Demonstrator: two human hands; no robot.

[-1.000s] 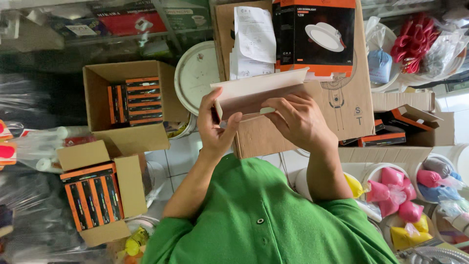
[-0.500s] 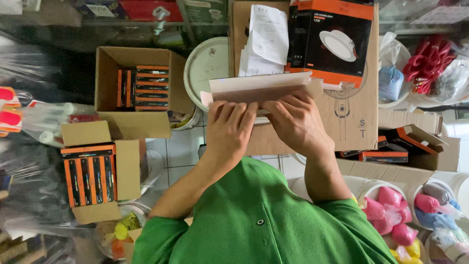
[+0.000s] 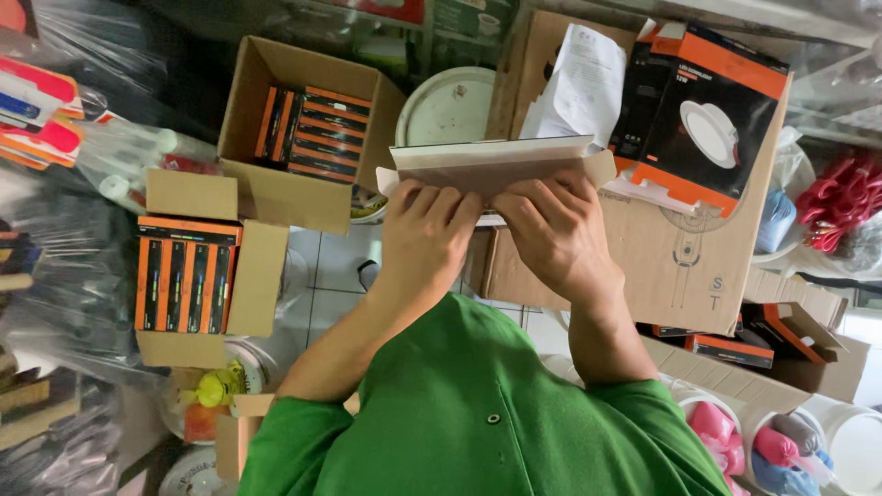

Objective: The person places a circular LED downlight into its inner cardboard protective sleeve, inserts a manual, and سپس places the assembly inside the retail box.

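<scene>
Crowded storeroom, both hands (image 3: 496, 230) gripping flat box (image 3: 491, 165)

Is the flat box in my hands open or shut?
Open. The flat box has its end flap sticking out untucked, with both hands' fingers pressed on it.

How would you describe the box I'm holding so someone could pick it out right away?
Start at the big flat brown cardboard sheet leaning on the right, then come to the two hands in front of it. The left hand and right hand grip a flat white carton with open flaps and a brown inside. Unlike the orange-and-black boxes around, it is plain.
</scene>
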